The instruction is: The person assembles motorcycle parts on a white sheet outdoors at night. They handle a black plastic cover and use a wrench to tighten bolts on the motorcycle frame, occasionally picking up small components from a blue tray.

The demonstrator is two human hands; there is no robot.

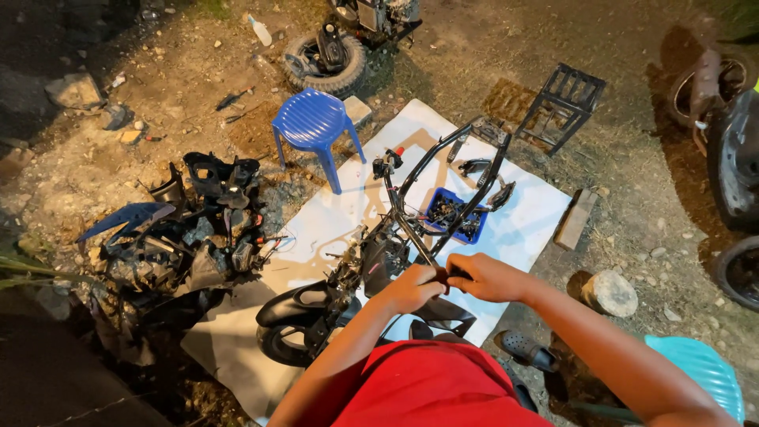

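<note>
From the head camera we look down on our two hands, which meet on a stripped motorbike frame [443, 198] lying on a white sheet [522, 229] spread over the dirt. Our left hand [413, 289] is curled tight around a black tube of the frame, and our right hand [486, 277] is closed just beside it at 3 o'clock, fingers wrapped on a small dark part at the same spot; what that part is we cannot tell. The frame runs away from our grip toward 12 o'clock, its thin black metal tubes forming a long open loop, while the front wheel [281, 340] with its rubber tyre and glossy black fender sits at 8 o'clock from our hands.

Inside the loop of tubes we see one blue plastic tray [455, 213] of small dark parts. One blue ribbed plastic stool [314, 122] stands at 11 o'clock, partly on the sheet. One heap of black and blue plastic body panels [182, 237] lies at 9 o'clock. One black metal rack [563, 103] lies at 1 o'clock, one loose wheel [326, 63] at 12 o'clock, one round grey stone [609, 293] at 3 o'clock, and one turquoise plastic seat [700, 372] at 4 o'clock.
</note>
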